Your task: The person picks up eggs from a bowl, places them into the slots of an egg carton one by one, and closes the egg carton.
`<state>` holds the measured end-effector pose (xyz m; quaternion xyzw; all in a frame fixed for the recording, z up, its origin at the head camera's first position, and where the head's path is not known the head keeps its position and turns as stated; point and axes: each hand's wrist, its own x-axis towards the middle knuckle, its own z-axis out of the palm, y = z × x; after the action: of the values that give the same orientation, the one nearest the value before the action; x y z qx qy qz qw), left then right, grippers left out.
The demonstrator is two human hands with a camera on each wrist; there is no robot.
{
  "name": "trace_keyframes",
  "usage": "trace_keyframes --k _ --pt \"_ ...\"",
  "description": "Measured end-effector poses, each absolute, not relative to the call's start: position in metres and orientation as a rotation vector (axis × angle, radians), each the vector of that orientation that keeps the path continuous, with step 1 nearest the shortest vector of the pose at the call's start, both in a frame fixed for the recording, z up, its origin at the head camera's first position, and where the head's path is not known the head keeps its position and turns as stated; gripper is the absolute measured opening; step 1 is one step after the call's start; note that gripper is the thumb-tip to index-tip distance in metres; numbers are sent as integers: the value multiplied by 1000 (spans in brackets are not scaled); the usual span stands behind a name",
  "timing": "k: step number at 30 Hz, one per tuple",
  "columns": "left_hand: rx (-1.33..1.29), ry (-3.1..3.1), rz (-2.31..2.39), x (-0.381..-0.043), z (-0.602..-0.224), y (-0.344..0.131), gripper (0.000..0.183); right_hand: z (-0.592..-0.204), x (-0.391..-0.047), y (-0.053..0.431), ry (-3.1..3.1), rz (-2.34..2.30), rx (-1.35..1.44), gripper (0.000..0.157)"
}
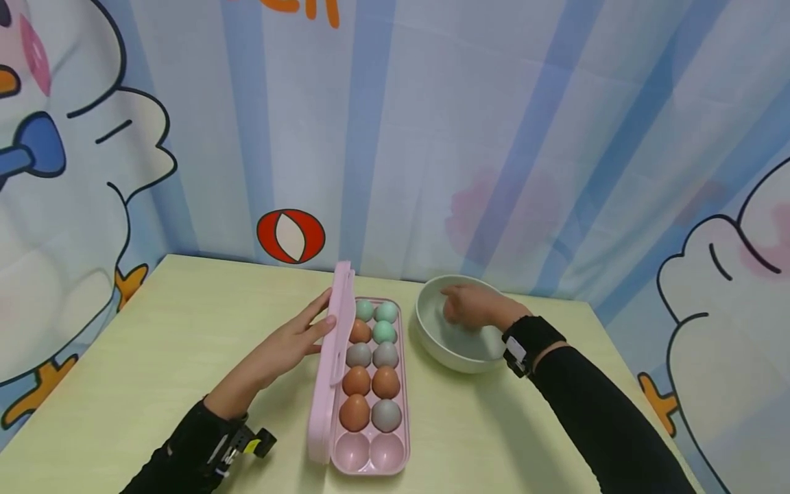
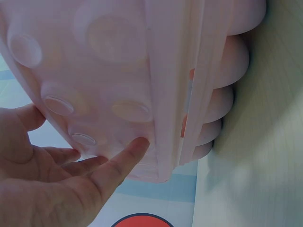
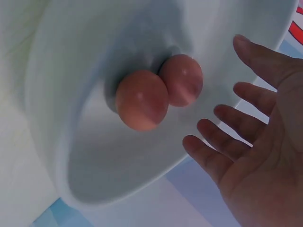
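Observation:
A pink egg carton [image 1: 401,453] stands lengthwise on the table with its lid [image 1: 319,418] raised upright on the left side. My left hand [image 1: 290,346] holds that lid, its digits at the edge and one fingertip against the bumpy outer face [image 2: 102,61]. Brown, grey and pale green eggs sit in the carton, and the two nearest cups show their pink hollows. To the right is a pale bowl [image 1: 435,343] with two brown eggs [image 3: 142,100] side by side in it. My right hand [image 3: 265,127] hovers over the bowl, fingers spread and apart from the eggs.
A light yellow table [image 1: 204,322] carries the carton and the bowl. Behind it hangs a striped blue cloth [image 1: 420,137] with cartoon figures, close to the bowl's far rim. Both wrists wear black bands with small devices.

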<state>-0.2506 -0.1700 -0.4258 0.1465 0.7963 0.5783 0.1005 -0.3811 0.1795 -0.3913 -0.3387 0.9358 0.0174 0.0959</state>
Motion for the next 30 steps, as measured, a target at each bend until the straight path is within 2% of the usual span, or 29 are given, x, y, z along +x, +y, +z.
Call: trace_keyframes --k 8,15,17,21,23,28,30 --pt "454 2334 1723 -252 -423 -170 69 -380 -391 175 2634 -64 -636 57" --pt "462 2303 1745 -251 -428 -170 68 -397 -390 170 2711 -58 -563 7" --pt "465 2298 1748 -250 -429 -170 68 -400 -390 167 2737 22 -581 7" --pt "467 2301 1744 -251 -431 -170 68 -401 -387 161 2740 119 -666 28" --pt "464 2311 1739 -251 -431 -170 68 -399 -385 158 2727 140 -699 31" --pt "461 2320 1739 -252 -428 -170 68 -394 -386 155 2718 174 -723 8" --pt "462 2316 1741 -252 -428 -171 69 -390 -386 156 2711 148 -715 4"
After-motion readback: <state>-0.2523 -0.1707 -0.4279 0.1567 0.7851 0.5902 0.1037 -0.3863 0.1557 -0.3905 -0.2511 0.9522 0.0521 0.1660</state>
